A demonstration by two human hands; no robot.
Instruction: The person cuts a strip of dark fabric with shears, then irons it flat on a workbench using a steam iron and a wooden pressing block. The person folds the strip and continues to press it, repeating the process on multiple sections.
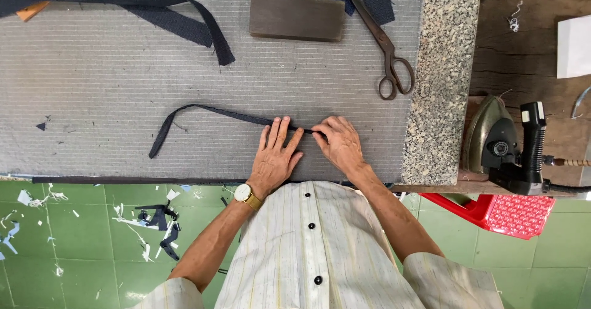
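A narrow dark blue fabric strip (pixel 184 113) lies on the grey striped padded table (pixel 92 69), curving from the lower left toward my hands. My left hand (pixel 276 155), with a gold wristwatch, lies flat, its fingertips pressing the strip. My right hand (pixel 338 141) pinches the strip's right end with bent fingers, right beside the left fingertips. The part of the strip under my fingers is hidden.
Large scissors (pixel 385 47) lie at the back right, a dark wooden block (pixel 297 17) beside them. A longer dark strip (pixel 154 13) lies at the back left. An iron (pixel 502 140) rests right of the granite edge (pixel 440 81). A red stool (pixel 492 213) and fabric scraps are on the green floor.
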